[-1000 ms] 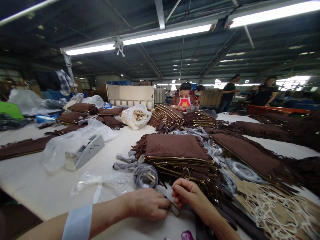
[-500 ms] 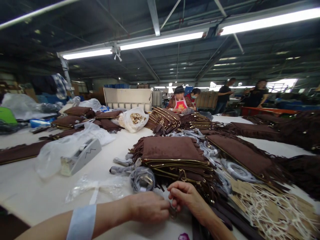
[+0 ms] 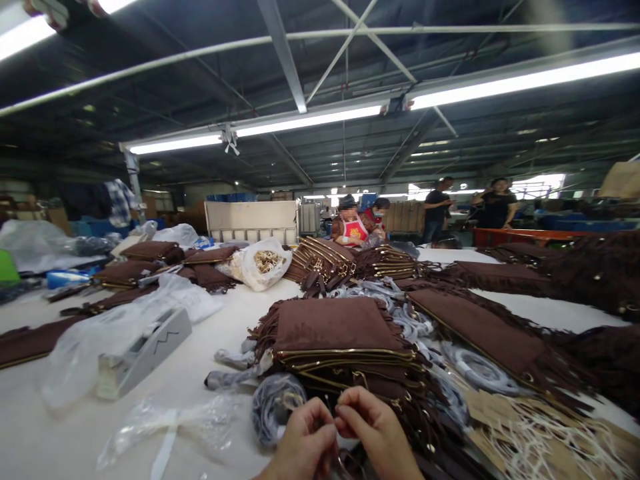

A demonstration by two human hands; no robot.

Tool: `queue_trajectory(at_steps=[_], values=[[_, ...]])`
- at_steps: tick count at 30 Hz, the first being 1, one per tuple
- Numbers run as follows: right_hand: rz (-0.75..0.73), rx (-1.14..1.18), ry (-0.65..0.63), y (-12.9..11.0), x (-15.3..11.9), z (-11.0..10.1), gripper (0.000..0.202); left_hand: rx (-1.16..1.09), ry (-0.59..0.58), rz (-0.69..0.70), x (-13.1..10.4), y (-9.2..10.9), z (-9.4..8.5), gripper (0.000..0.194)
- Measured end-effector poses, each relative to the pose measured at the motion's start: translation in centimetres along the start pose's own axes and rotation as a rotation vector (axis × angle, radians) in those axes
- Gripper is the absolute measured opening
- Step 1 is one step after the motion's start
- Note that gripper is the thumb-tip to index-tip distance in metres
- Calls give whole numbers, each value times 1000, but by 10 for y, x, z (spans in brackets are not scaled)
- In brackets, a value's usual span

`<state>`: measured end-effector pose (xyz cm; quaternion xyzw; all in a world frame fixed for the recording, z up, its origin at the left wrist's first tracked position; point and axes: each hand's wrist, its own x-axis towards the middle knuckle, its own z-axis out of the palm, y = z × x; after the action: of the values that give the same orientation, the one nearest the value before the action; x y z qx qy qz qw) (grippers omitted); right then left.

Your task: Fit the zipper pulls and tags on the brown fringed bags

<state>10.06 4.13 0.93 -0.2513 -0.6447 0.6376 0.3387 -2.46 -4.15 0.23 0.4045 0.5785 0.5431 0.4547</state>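
Note:
My left hand (image 3: 306, 437) and my right hand (image 3: 374, 427) meet at the bottom centre, thumbs and fingertips pinched close together. What they pinch is too small and hidden to make out. Dark strap-like pieces show just beneath them. Directly beyond the hands lies a stack of brown fringed pouches (image 3: 333, 323) with gold zips. A coiled strap wrapped in clear plastic (image 3: 270, 410) rests beside my left hand, at the stack's front left corner.
At left stands a grey tape dispenser (image 3: 150, 353) beside crumpled plastic (image 3: 75, 360). Tags with white strings (image 3: 545, 433) lie at right. More brown pouches (image 3: 470, 320) and a bag of strings (image 3: 265, 260) sit farther back. A co-worker in a red apron (image 3: 354, 230) is across the table.
My left hand has turned from reaching in sideways to pointing forward, and its fingertips have come up to my right hand's. The view has tilted upward, so the table appears lower.

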Motion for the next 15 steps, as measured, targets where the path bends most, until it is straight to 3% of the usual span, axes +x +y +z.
queue_trajectory(at_steps=[4, 8, 11, 15], values=[[-312, -279, -64, 1, -2, -4, 38, 39, 50, 30, 3, 2, 4, 33], [-663, -458, -60, 3, -1, -6, 23, 183, 11, 109, -1, 12, 2, 26], [-668, -464, -95, 4, 0, -6, 19, 282, 24, 212, -3, 19, 1, 25], [-698, -474, -110, 9, 0, -8, 18, 248, 18, 167, -1, 13, 5, 28]])
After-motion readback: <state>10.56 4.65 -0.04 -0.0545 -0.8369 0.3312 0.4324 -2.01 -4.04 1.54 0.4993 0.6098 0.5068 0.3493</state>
